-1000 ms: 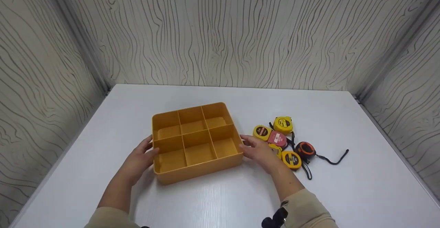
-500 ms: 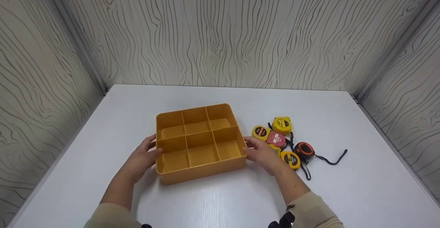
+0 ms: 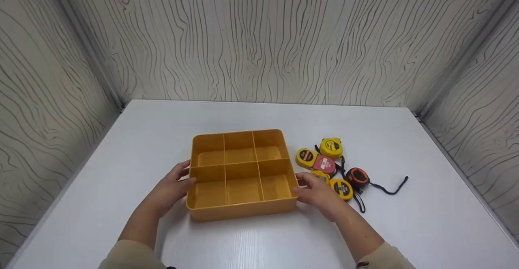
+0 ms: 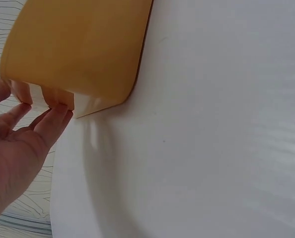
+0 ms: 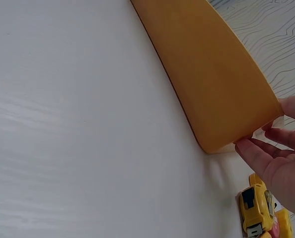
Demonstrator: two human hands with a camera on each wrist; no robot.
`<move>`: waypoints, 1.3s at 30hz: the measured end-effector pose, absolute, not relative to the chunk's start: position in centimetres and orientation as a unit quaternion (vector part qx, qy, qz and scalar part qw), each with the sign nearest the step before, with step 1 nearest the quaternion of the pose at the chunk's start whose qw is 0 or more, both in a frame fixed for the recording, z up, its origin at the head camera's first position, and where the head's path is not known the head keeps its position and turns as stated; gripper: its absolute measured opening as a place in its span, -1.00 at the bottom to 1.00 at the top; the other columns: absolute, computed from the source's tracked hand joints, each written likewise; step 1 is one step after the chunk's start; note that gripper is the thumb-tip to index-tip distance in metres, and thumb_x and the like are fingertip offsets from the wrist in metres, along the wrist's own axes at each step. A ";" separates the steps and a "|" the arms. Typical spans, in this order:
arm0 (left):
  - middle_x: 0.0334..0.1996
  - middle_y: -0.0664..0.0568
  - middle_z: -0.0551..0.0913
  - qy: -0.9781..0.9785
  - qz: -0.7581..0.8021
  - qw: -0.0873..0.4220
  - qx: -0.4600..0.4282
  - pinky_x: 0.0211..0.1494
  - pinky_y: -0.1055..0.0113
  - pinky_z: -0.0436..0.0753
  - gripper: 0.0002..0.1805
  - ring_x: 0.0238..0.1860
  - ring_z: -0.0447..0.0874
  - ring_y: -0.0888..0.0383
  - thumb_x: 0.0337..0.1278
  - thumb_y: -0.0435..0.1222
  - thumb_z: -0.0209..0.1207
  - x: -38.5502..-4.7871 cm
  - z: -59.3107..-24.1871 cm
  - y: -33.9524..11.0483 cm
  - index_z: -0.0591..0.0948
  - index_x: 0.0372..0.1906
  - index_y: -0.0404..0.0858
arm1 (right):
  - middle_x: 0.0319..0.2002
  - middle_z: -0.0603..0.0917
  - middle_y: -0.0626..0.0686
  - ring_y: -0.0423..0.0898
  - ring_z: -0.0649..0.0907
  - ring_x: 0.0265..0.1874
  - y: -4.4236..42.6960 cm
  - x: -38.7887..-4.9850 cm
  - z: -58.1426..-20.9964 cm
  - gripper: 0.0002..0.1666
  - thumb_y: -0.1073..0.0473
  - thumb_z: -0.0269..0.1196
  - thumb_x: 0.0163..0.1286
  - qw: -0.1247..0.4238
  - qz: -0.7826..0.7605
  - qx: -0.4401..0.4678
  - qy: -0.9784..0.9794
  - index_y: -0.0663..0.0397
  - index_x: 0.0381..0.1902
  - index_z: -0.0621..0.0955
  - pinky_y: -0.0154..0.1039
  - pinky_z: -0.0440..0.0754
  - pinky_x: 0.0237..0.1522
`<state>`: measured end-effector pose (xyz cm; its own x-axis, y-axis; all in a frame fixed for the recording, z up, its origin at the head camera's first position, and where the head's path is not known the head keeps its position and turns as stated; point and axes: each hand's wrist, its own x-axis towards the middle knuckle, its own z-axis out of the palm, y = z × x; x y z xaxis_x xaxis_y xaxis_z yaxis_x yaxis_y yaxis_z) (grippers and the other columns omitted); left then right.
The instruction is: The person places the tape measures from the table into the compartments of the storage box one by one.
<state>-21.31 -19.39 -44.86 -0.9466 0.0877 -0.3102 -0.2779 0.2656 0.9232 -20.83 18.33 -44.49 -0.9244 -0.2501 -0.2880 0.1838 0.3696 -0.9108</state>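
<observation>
A yellow-orange organizer box [image 3: 243, 210] with several bare compartments stands on the white table, a little askew in the head view. At its left side my left hand [image 3: 172, 190] holds the wall, thumb at the rim and fingertips against the outside. My right hand [image 3: 318, 194] grips the opposite wall the same way. Both wrist views show the box's smooth front wall, with the left hand [image 4: 18, 148] and right hand [image 5: 284, 158] at its ends. Close behind the right hand lie several tape measures, among them a yellow one [image 3: 341, 188] and a pink one [image 3: 324, 165].
A black and orange tape measure [image 3: 357, 177] with a long wrist strap [image 3: 390, 191] lies farthest right. Another yellow tape measure [image 3: 331, 147] lies at the back of the group. Wood-grain panels [image 3: 251, 38] enclose the table [image 3: 251, 244] at the back and sides.
Both hands have shifted the box to the right and slightly nearer, and it has turned a little straighter. My right hand is now closer to the tape measures, which stay where they were.
</observation>
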 end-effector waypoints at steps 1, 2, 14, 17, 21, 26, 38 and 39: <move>0.34 0.00 0.15 0.782 0.602 0.153 -0.058 0.27 -0.03 0.29 -0.31 0.35 0.12 -0.06 0.14 -0.14 0.15 -21.2 -44.8 -19.3 0.14 0.36 0.07 | 0.09 0.45 0.09 -0.02 0.50 0.07 18.4 -20.6 -44.5 -0.31 -0.02 0.27 0.19 0.195 -0.558 -0.019 0.806 0.04 0.24 0.34 -0.16 0.54 0.02; 0.34 0.00 0.15 0.783 0.601 0.153 -0.055 0.27 -0.04 0.29 -0.31 0.35 0.12 -0.06 0.14 -0.14 0.15 -21.2 -44.9 -19.3 0.15 0.36 0.06 | 0.10 0.44 0.09 -0.03 0.50 0.07 18.6 -20.4 -44.5 -0.30 -0.03 0.27 0.19 0.197 -0.556 -0.018 0.807 0.03 0.25 0.34 -0.16 0.54 0.02; 0.32 0.00 0.19 0.778 0.607 0.156 -0.047 0.26 -0.02 0.31 -0.33 0.34 0.14 -0.04 0.14 -0.13 0.16 -20.7 -45.2 -18.5 0.19 0.35 0.09 | 0.12 0.39 0.16 0.01 0.48 0.07 19.9 -18.8 -44.4 -0.27 -0.06 0.23 0.22 0.231 -0.581 -0.016 0.781 0.12 0.26 0.30 -0.14 0.55 0.02; 0.32 0.04 0.20 0.778 0.606 0.157 -0.052 0.26 -0.02 0.31 -0.33 0.34 0.14 -0.02 0.12 -0.11 0.17 -20.7 -45.2 -18.3 0.20 0.34 0.12 | 0.12 0.38 0.16 0.01 0.48 0.08 20.0 -18.7 -44.5 -0.26 -0.05 0.23 0.22 0.231 -0.586 -0.014 0.777 0.13 0.27 0.29 -0.14 0.54 0.02; 0.32 0.05 0.20 0.783 0.600 0.157 -0.056 0.25 -0.02 0.32 -0.31 0.34 0.14 -0.02 0.10 -0.09 0.18 -20.7 -45.2 -18.3 0.19 0.35 0.13 | 0.12 0.38 0.16 0.01 0.48 0.08 19.9 -18.7 -44.4 -0.26 -0.05 0.23 0.21 0.231 -0.587 -0.012 0.776 0.13 0.26 0.30 -0.14 0.55 0.01; 0.32 0.04 0.19 0.782 0.602 0.156 -0.053 0.26 -0.04 0.30 -0.29 0.34 0.13 -0.04 0.09 -0.08 0.18 -20.6 -45.3 -18.4 0.18 0.35 0.11 | 0.11 0.40 0.16 0.01 0.50 0.06 19.9 -18.7 -44.3 -0.26 -0.05 0.24 0.20 0.232 -0.585 -0.017 0.777 0.13 0.26 0.31 -0.15 0.55 0.01; 0.31 0.06 0.21 0.785 0.600 0.146 -0.057 0.25 -0.03 0.32 -0.32 0.34 0.15 -0.03 0.09 -0.06 0.18 -20.7 -45.7 -18.2 0.20 0.33 0.16 | 0.17 0.42 0.14 0.05 0.45 0.15 21.4 -19.3 -43.5 -0.27 -0.10 0.21 0.23 0.190 -0.589 -0.011 0.786 0.04 0.29 0.31 -0.07 0.46 0.11; 0.32 0.06 0.21 0.785 0.600 0.147 -0.059 0.25 -0.03 0.32 -0.32 0.34 0.15 -0.03 0.09 -0.06 0.18 -20.7 -45.7 -18.1 0.20 0.33 0.16 | 0.16 0.43 0.12 0.04 0.45 0.15 21.6 -19.4 -43.3 -0.28 -0.11 0.22 0.21 0.182 -0.587 -0.007 0.789 0.01 0.27 0.33 -0.07 0.45 0.11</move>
<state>-20.71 -18.14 -45.71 -0.9501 0.0836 -0.3007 -0.2681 0.2743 0.9235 -19.37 21.60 -43.34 -0.9334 -0.2245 -0.2798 0.2033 0.3115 -0.9282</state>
